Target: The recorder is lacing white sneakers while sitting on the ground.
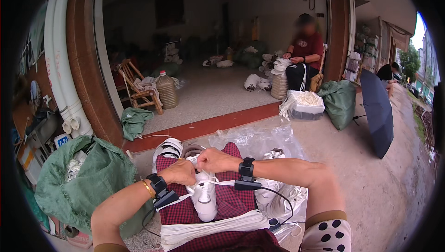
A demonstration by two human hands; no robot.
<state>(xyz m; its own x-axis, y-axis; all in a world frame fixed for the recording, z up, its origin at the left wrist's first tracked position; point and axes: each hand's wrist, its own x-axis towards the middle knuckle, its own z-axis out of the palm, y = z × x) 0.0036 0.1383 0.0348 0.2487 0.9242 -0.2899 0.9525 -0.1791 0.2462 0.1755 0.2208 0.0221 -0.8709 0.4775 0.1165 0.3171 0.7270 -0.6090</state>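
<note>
A white sneaker (pixel 204 201) rests on my lap, its toe pointing toward me, over red-and-black checked cloth (pixel 234 202). My left hand (pixel 180 172) is closed at the shoe's left side, with its fingers pinched at the lacing. From the other side my right hand (pixel 217 160) pinches a white shoelace (pixel 224 183) by the shoe's opening. Loose lace ends trail off to both sides of the sneaker. Across my lap, nearer to me, lies a thick bundle of white laces (pixel 213 224). The fingertips partly hide the lace holes.
A green woven sack (pixel 83 182) stands at my left. More white shoes (pixel 278 196) lie at my right on clear plastic (pixel 255 138). Ahead, a seated person (pixel 307 50) handles laces beside a tub of laces (pixel 303 105). An open dark umbrella (pixel 376 113) rests farther right.
</note>
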